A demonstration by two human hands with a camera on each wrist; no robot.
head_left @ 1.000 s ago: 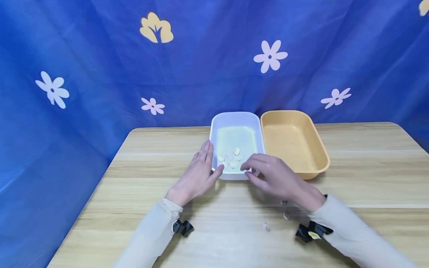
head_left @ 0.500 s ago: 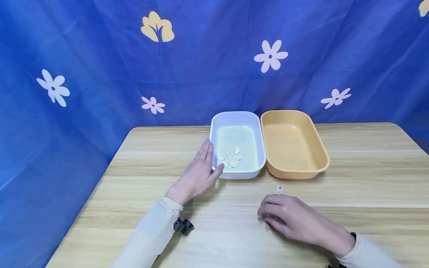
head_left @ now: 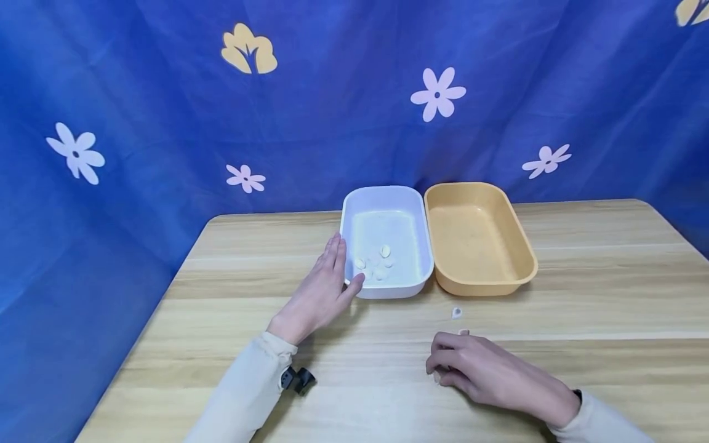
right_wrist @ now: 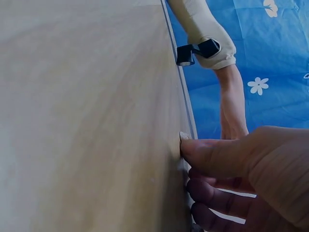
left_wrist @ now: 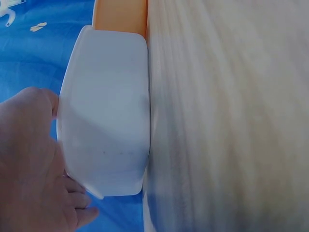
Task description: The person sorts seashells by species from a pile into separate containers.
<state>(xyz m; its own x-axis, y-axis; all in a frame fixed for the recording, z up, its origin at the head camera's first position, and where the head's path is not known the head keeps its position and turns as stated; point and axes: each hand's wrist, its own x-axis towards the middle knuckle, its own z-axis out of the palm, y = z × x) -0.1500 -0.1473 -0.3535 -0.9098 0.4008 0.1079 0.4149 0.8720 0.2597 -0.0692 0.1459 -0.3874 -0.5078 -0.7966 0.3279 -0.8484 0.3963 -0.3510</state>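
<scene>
In the head view, my left hand (head_left: 316, 289) rests with straight fingers along the left rim of a white plastic tub (head_left: 388, 290), its thumb over the near corner. Several small pale shells (head_left: 384, 251) lie at the near end of that tub. Low over the table, my right hand (head_left: 482, 372) pinches a small whitish shell (head_left: 437, 376) between thumb and fingertips. The right wrist view shows the edge of this shell (right_wrist: 184, 136) at the thumb tip. Another shell (head_left: 456, 312) lies beyond the right hand, and one more (head_left: 463, 332) peeks out behind its knuckles.
A yellow-orange tub (head_left: 482, 288) stands against the white one's right side. Both are near the back of the wood-grain table (head_left: 249, 258). A blue curtain (head_left: 332, 92) with printed flowers hangs behind and to the left.
My right hand has moved from the white tub's near right corner back toward me, to the shells on the table, and now pinches one. The left hand stays at the tub.
</scene>
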